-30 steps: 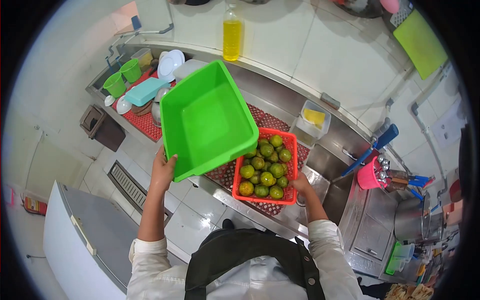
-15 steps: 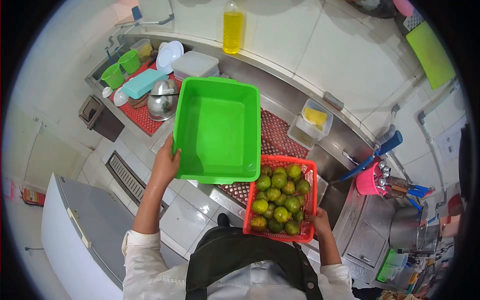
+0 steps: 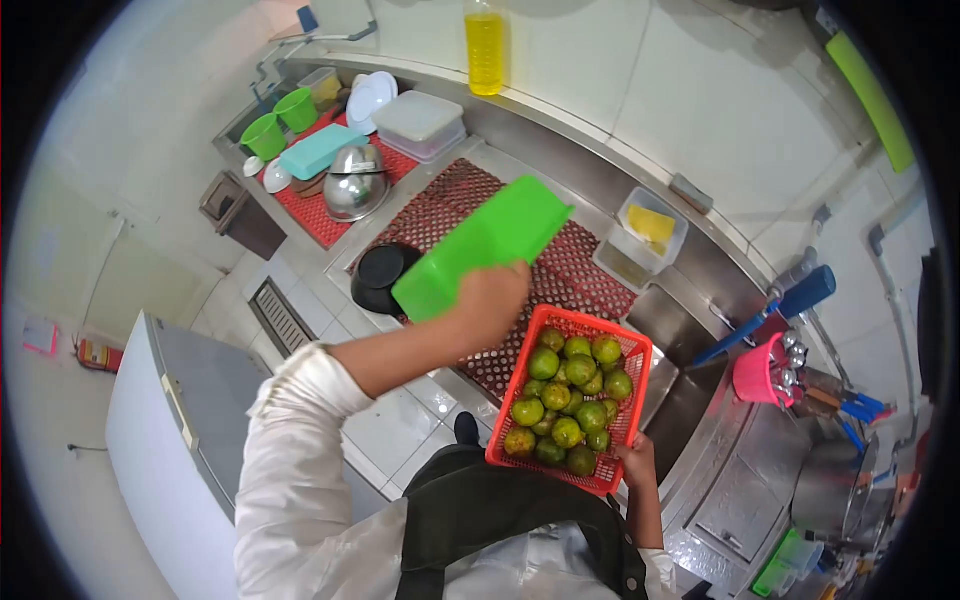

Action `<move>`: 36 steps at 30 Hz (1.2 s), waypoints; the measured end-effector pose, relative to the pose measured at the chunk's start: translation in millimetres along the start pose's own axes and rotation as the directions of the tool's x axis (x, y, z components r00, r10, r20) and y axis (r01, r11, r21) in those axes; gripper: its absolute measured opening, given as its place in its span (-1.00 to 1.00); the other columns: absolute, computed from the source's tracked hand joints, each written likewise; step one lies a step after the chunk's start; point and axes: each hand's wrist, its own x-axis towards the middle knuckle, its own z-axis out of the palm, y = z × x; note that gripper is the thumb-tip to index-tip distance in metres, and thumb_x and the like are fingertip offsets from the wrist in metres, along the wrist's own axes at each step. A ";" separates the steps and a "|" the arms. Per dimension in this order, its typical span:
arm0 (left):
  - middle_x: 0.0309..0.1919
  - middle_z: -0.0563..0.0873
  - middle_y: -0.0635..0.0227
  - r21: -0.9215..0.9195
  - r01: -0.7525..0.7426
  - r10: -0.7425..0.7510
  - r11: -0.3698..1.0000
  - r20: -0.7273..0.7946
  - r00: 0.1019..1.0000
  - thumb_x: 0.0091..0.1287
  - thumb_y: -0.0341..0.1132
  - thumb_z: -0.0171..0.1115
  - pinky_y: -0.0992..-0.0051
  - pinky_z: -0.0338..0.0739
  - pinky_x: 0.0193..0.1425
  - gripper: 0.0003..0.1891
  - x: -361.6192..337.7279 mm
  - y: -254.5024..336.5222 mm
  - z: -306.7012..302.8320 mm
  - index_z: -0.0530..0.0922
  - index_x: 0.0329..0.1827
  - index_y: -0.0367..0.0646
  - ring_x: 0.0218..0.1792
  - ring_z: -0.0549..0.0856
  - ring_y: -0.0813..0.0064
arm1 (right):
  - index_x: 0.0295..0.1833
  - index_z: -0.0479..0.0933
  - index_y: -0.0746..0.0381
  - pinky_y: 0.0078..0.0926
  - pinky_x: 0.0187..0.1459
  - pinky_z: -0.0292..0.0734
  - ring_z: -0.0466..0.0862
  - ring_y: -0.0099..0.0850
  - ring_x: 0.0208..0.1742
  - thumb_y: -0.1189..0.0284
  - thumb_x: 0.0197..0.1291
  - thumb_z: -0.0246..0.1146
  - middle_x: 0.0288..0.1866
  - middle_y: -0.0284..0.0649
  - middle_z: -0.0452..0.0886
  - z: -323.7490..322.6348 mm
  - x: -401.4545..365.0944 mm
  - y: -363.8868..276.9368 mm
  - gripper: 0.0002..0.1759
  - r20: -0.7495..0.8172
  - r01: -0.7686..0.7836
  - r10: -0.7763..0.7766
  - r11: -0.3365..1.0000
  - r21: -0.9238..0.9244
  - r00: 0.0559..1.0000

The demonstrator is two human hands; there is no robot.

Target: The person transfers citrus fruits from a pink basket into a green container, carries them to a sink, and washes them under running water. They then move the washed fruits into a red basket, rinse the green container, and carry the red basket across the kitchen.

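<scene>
My left hand (image 3: 492, 303) is closed on the near side of a green plastic basin (image 3: 480, 240), which is tipped up on its side above the perforated brown mat (image 3: 440, 200), its outside facing me. My right hand (image 3: 638, 463) grips the right rim of a red plastic basket (image 3: 518, 378), held close in front of my apron. Several green citrus fruits (image 3: 566, 395) fill the basket. Left of the basin, a black bowl (image 3: 382, 275) rests at the mat's edge.
A sink (image 3: 675, 400) lies right of the basket, with a clear container (image 3: 640, 240) holding a yellow sponge behind it. A pink cutlery holder (image 3: 760, 375) stands farther right. Steel bowls (image 3: 356, 185) and a lidded box (image 3: 420, 120) sit back left. A bottle of yellow liquid (image 3: 485, 55) stands behind.
My left hand has swung the green basin rightward and turned it from facing me to tipped on its side. The black bowl and mat have come into view. The basket stays in my right hand.
</scene>
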 end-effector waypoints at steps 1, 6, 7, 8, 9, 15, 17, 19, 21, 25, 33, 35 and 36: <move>-0.61 0.60 0.17 0.008 0.047 -0.047 0.999 -0.006 0.999 0.02 -0.45 0.08 0.42 0.50 -0.60 -0.95 -6.9 18.7 13.1 0.41 -0.48 -0.21 -0.61 0.62 0.31 | -0.26 0.47 0.34 -0.62 -0.43 0.47 0.54 -0.56 -0.47 0.69 -0.26 0.04 -0.40 -0.31 0.57 -0.7 2.4 3.0 -0.69 0.016 0.003 -0.003 1.000 0.003 1.000; -0.66 0.58 0.18 -0.131 0.175 -0.152 0.976 0.169 0.974 0.01 -0.42 0.08 0.43 0.48 -0.66 -0.92 -51.3 60.3 61.3 0.39 -0.48 -0.22 -0.62 0.63 0.35 | -0.26 0.47 0.32 -0.63 -0.43 0.45 0.53 -0.56 -0.48 0.73 -0.26 0.01 -0.42 -0.33 0.56 -8.3 7.3 23.3 -0.67 -0.008 -0.018 0.019 0.999 0.050 1.000; -0.65 0.58 0.18 -0.123 0.139 -0.112 0.983 0.206 0.972 0.01 -0.41 0.09 0.42 0.48 -0.66 -0.90 -61.5 64.1 75.8 0.40 -0.45 -0.25 -0.63 0.63 0.34 | -0.26 0.46 0.31 -0.60 -0.43 0.46 0.52 -0.53 -0.50 0.74 -0.27 0.00 -0.44 -0.32 0.55 -9.8 7.2 24.4 -0.66 -0.020 -0.023 0.024 0.998 0.053 1.000; -0.65 0.58 0.18 -0.119 0.102 -0.071 0.988 0.241 0.968 0.01 -0.40 0.09 0.40 0.49 -0.66 -0.87 -65.8 65.8 79.7 0.41 -0.42 -0.27 -0.63 0.63 0.34 | -0.26 0.46 0.31 -0.60 -0.43 0.46 0.52 -0.53 -0.50 0.74 -0.27 0.00 -0.44 -0.32 0.55 -8.8 6.0 21.5 -0.66 -0.026 -0.024 0.025 0.998 0.053 0.999; -0.65 0.58 0.18 -0.124 0.096 -0.064 0.988 0.239 0.969 0.01 -0.40 0.09 0.40 0.49 -0.66 -0.87 -67.7 65.9 84.2 0.41 -0.42 -0.27 -0.63 0.63 0.34 | -0.26 0.46 0.31 -0.60 -0.42 0.47 0.52 -0.53 -0.50 0.75 -0.26 0.00 -0.42 -0.32 0.55 -6.4 5.9 17.9 -0.66 -0.015 -0.018 0.018 0.999 0.038 1.000; -0.44 0.61 0.03 -0.171 0.243 -0.123 0.955 0.517 0.847 0.02 -0.43 0.10 0.32 0.55 -0.49 -0.85 -55.1 68.1 78.0 0.48 -0.38 -0.35 -0.50 0.66 0.20 | -0.25 0.47 0.32 -0.62 -0.40 0.45 0.53 -0.56 -0.46 0.73 -0.24 0.01 -0.38 -0.33 0.56 -11.1 8.3 24.6 -0.67 -0.001 0.000 0.000 1.000 0.020 1.000; -0.50 0.61 0.03 -0.262 0.324 -0.168 0.909 0.481 0.860 0.07 -0.37 0.10 0.30 0.52 -0.49 -0.81 -65.0 62.8 60.3 0.44 -0.34 -0.35 -0.51 0.65 0.16 | -0.28 0.48 0.32 -0.64 -0.38 0.43 0.52 -0.59 -0.44 0.71 -0.24 0.03 -0.41 -0.37 0.55 -10.8 7.8 24.2 -0.70 -0.012 -0.016 0.017 0.998 0.058 1.000; -0.55 0.60 0.03 -0.343 0.390 -0.219 0.855 0.444 0.869 0.13 -0.32 0.11 0.28 0.50 -0.49 -0.77 -81.7 61.1 59.2 0.40 -0.30 -0.35 -0.53 0.63 0.13 | -0.29 0.49 0.32 -0.64 -0.37 0.43 0.52 -0.59 -0.44 0.72 -0.24 0.03 -0.41 -0.37 0.55 -11.8 7.0 21.8 -0.70 -0.019 -0.007 0.007 1.000 -0.003 1.000; -0.56 0.57 -0.01 -0.612 0.491 -0.244 0.620 0.445 0.862 0.23 -0.27 0.03 0.26 0.46 -0.44 -0.77 -115.3 75.6 71.5 0.39 -0.25 -0.31 -0.48 0.62 0.08 | -0.30 0.49 0.32 -0.64 -0.36 0.43 0.52 -0.59 -0.44 0.72 -0.25 0.02 -0.42 -0.37 0.55 -11.6 9.6 21.6 -0.70 -0.032 -0.002 0.000 0.998 -0.062 1.000; -0.50 0.55 -0.11 -0.837 0.465 -0.377 0.288 0.347 0.859 0.28 -0.28 -0.01 0.16 0.40 -0.38 -0.77 -145.2 109.1 130.2 0.39 -0.26 -0.33 -0.43 0.58 -0.03 | -0.31 0.50 0.33 -0.64 -0.35 0.43 0.52 -0.59 -0.42 0.70 -0.25 0.02 -0.42 -0.36 0.55 -7.6 6.4 32.5 -0.71 -0.108 0.050 -0.062 0.993 -0.106 0.992; -0.60 0.53 0.09 -0.898 0.396 -0.305 0.192 0.329 0.894 0.30 -0.31 -0.01 0.36 0.38 -0.45 -0.81 -81.1 117.4 80.3 0.47 -0.28 -0.28 -0.57 0.53 0.24 | -0.29 0.51 0.36 -0.63 -0.32 0.43 0.53 -0.59 -0.40 0.71 -0.21 0.03 -0.38 -0.33 0.57 -14.3 -20.4 20.9 -0.72 -0.302 0.147 -0.113 0.985 0.094 0.947; -0.61 0.52 0.08 -0.911 0.311 -0.262 0.271 0.241 0.934 0.29 -0.30 0.01 0.34 0.37 -0.46 -0.80 -60.3 136.6 74.6 0.47 -0.31 -0.28 -0.57 0.53 0.19 | -0.28 0.51 0.36 -0.64 -0.36 0.45 0.54 -0.56 -0.43 0.75 -0.24 -0.01 -0.36 -0.29 0.59 -22.2 -30.2 -3.4 -0.68 -0.378 0.158 -0.092 0.976 0.148 0.921; -0.61 0.52 0.07 -0.918 0.325 -0.245 0.228 0.269 0.932 0.28 -0.29 0.02 0.32 0.36 -0.46 -0.79 -50.3 147.6 73.3 0.46 -0.32 -0.29 -0.56 0.54 0.15 | -0.29 0.51 0.35 -0.63 -0.37 0.47 0.55 -0.54 -0.44 0.76 -0.24 -0.02 -0.38 -0.28 0.59 -38.1 -30.2 2.6 -0.67 -0.394 0.179 -0.106 0.972 0.154 0.913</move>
